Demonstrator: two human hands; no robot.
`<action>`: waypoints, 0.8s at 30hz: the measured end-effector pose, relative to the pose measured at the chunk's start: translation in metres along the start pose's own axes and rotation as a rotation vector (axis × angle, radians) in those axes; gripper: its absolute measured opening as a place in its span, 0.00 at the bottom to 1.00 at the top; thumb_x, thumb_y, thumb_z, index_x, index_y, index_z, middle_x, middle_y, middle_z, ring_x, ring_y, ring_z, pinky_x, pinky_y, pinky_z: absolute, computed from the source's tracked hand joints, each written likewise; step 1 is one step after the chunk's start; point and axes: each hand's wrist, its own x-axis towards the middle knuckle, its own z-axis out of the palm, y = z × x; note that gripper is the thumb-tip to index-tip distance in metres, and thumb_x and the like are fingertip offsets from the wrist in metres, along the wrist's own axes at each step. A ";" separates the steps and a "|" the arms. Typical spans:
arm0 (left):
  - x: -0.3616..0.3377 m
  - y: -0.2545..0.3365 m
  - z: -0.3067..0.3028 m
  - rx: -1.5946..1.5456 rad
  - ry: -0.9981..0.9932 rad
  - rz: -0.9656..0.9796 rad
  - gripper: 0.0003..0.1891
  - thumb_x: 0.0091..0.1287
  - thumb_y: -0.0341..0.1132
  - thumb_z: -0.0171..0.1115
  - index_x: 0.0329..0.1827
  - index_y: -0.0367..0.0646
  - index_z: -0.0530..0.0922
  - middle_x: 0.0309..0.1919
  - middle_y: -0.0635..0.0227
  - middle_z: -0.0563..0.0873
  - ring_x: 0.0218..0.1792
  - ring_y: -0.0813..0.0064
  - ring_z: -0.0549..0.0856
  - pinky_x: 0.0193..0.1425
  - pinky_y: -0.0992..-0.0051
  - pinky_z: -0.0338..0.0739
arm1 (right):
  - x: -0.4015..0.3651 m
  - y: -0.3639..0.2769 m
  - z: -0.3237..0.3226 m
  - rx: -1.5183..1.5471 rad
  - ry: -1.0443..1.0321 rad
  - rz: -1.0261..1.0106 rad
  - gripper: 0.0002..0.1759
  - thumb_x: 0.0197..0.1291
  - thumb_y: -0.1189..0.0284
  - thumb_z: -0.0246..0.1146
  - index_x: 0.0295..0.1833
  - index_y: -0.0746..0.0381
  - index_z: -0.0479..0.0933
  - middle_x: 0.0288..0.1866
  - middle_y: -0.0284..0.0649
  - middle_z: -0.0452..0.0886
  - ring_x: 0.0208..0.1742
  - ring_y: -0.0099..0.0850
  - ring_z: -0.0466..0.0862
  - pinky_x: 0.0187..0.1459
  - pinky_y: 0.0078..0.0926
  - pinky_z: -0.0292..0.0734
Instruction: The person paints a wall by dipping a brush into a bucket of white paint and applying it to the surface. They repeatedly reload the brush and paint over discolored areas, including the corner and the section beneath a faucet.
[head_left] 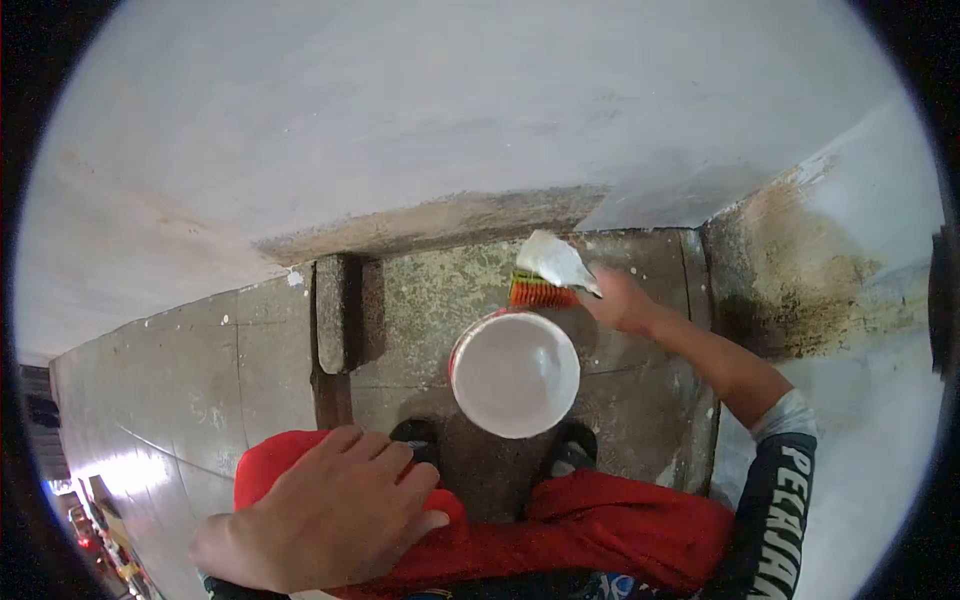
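Observation:
My right hand is closed round the handle of a wide paintbrush coated in white. The brush is held above the floor, tilted to the upper left near the foot of the wall. Below it shows a brush head with orange and green bristles, partly covered by the paintbrush. Between my feet and that brush stands a round bucket with white paint inside and a red outer side. My left hand lies over my red-trousered knee, fingers stretched out and nothing held.
A whitish wall rises ahead, with brown stains along its base. Another wall with a dark, mouldy patch closes the right side. A stone block stands left of the bucket, on the worn tiled floor.

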 end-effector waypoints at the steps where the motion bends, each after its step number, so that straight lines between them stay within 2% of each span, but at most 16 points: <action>1: 0.000 -0.002 0.000 0.000 0.002 0.005 0.16 0.68 0.45 0.60 0.43 0.40 0.77 0.42 0.59 0.83 0.47 0.59 0.82 0.54 0.61 0.74 | 0.005 -0.003 0.005 -0.004 0.002 0.003 0.21 0.59 0.62 0.66 0.49 0.66 0.73 0.41 0.59 0.82 0.44 0.56 0.83 0.45 0.49 0.77; 4: -0.005 -0.009 0.002 0.020 0.010 -0.009 0.19 0.70 0.50 0.57 0.44 0.39 0.77 0.45 0.55 0.83 0.49 0.55 0.82 0.56 0.60 0.75 | 0.008 -0.010 0.012 0.155 0.063 0.109 0.20 0.59 0.63 0.65 0.49 0.67 0.75 0.41 0.59 0.82 0.43 0.54 0.84 0.45 0.48 0.78; 6: -0.012 -0.014 0.003 -0.012 0.007 -0.044 0.19 0.69 0.50 0.58 0.44 0.40 0.77 0.45 0.56 0.83 0.50 0.55 0.82 0.57 0.60 0.75 | -0.008 -0.028 0.001 0.163 0.174 0.005 0.20 0.59 0.63 0.65 0.49 0.67 0.75 0.39 0.57 0.83 0.41 0.52 0.85 0.43 0.47 0.78; 7: -0.015 -0.017 0.003 -0.023 0.004 -0.053 0.19 0.69 0.50 0.58 0.44 0.40 0.77 0.45 0.56 0.83 0.50 0.55 0.82 0.57 0.60 0.75 | -0.014 -0.039 -0.012 0.165 0.160 0.000 0.20 0.59 0.63 0.65 0.49 0.67 0.75 0.39 0.57 0.83 0.41 0.52 0.85 0.43 0.47 0.78; 9: -0.017 -0.021 0.005 -0.017 0.020 -0.089 0.20 0.68 0.51 0.58 0.45 0.40 0.77 0.46 0.57 0.83 0.50 0.55 0.82 0.57 0.60 0.74 | -0.032 -0.068 -0.048 0.020 0.085 -0.160 0.20 0.58 0.64 0.66 0.51 0.66 0.78 0.34 0.53 0.82 0.37 0.52 0.83 0.44 0.44 0.77; 10: -0.016 -0.025 0.006 -0.026 0.012 -0.087 0.20 0.68 0.51 0.58 0.45 0.40 0.77 0.46 0.57 0.83 0.50 0.55 0.82 0.57 0.60 0.74 | -0.037 -0.083 -0.068 0.023 0.075 -0.154 0.20 0.58 0.64 0.66 0.51 0.66 0.78 0.34 0.53 0.82 0.37 0.52 0.83 0.44 0.44 0.77; 12: -0.016 -0.029 0.009 0.020 0.038 -0.106 0.20 0.67 0.51 0.60 0.45 0.40 0.77 0.46 0.57 0.83 0.50 0.56 0.82 0.58 0.59 0.74 | -0.044 -0.110 -0.093 0.021 -0.325 -0.135 0.16 0.53 0.65 0.67 0.41 0.68 0.78 0.33 0.53 0.83 0.35 0.51 0.86 0.39 0.46 0.80; 13: -0.014 -0.029 0.009 0.013 0.030 -0.103 0.20 0.67 0.51 0.60 0.45 0.40 0.77 0.46 0.57 0.83 0.50 0.56 0.82 0.58 0.59 0.74 | -0.046 -0.117 -0.092 0.026 -0.333 -0.129 0.16 0.53 0.65 0.67 0.41 0.68 0.78 0.33 0.53 0.83 0.35 0.51 0.86 0.39 0.46 0.80; 15: -0.008 -0.030 0.008 0.002 0.032 -0.085 0.21 0.66 0.51 0.61 0.46 0.40 0.77 0.47 0.57 0.83 0.51 0.55 0.82 0.59 0.58 0.74 | -0.052 -0.132 -0.082 -0.150 -0.607 -0.152 0.17 0.51 0.70 0.65 0.44 0.68 0.79 0.36 0.54 0.82 0.39 0.53 0.83 0.44 0.46 0.78; 18: -0.001 -0.027 0.002 -0.016 -0.005 -0.107 0.21 0.65 0.51 0.62 0.48 0.41 0.78 0.49 0.56 0.83 0.53 0.55 0.82 0.61 0.59 0.74 | -0.061 -0.122 -0.014 -0.297 -0.590 -0.250 0.11 0.51 0.72 0.63 0.39 0.66 0.82 0.35 0.54 0.85 0.39 0.52 0.86 0.42 0.48 0.81; 20: 0.000 -0.025 0.002 -0.011 -0.013 -0.111 0.22 0.65 0.51 0.62 0.48 0.41 0.78 0.49 0.56 0.83 0.53 0.55 0.82 0.61 0.59 0.74 | -0.055 -0.112 0.030 -0.314 -0.611 -0.352 0.10 0.53 0.73 0.61 0.39 0.64 0.82 0.37 0.53 0.85 0.39 0.50 0.86 0.41 0.48 0.81; 21: 0.000 -0.024 0.002 -0.005 -0.013 -0.114 0.22 0.64 0.51 0.62 0.49 0.41 0.78 0.49 0.56 0.83 0.54 0.55 0.81 0.61 0.59 0.74 | -0.054 -0.112 0.038 -0.314 -0.605 -0.342 0.10 0.53 0.73 0.61 0.39 0.64 0.82 0.37 0.53 0.85 0.39 0.50 0.86 0.41 0.48 0.81; 24: -0.003 -0.023 0.006 0.029 0.014 -0.065 0.22 0.63 0.51 0.63 0.49 0.41 0.78 0.49 0.56 0.83 0.53 0.55 0.82 0.60 0.59 0.74 | -0.048 -0.111 0.045 -0.394 -0.345 -0.520 0.08 0.55 0.72 0.60 0.37 0.64 0.81 0.38 0.53 0.84 0.38 0.49 0.84 0.40 0.49 0.80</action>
